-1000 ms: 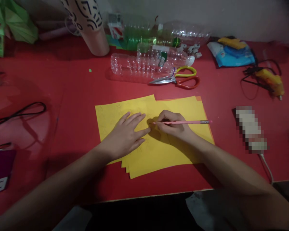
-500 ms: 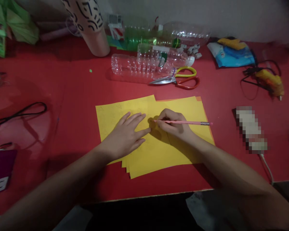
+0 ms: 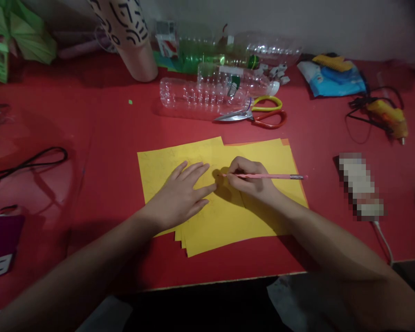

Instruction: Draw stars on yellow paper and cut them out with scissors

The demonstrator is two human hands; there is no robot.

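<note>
Several overlapping sheets of yellow paper lie on the red tabletop, with faint pencil marks on their left part. My left hand rests flat on the sheets, fingers spread and holding nothing. Close to its fingertips, my right hand pinches a pink pencil in a writing grip. The pencil tip points left at the paper, in the shadow between both hands; its eraser end sticks out to the right. Whatever mark lies under the tip is too dark to make out.
Scissors with yellow and red handles lie beyond the paper, touching clear plastic bottles. A patterned tumbler stands back left. At right are a blue packet, a yellow glue gun and a blurred-out device with a cord.
The pencil and the fingers of my right hand have shifted very slightly to the right. My left hand and the paper have stayed in place.
</note>
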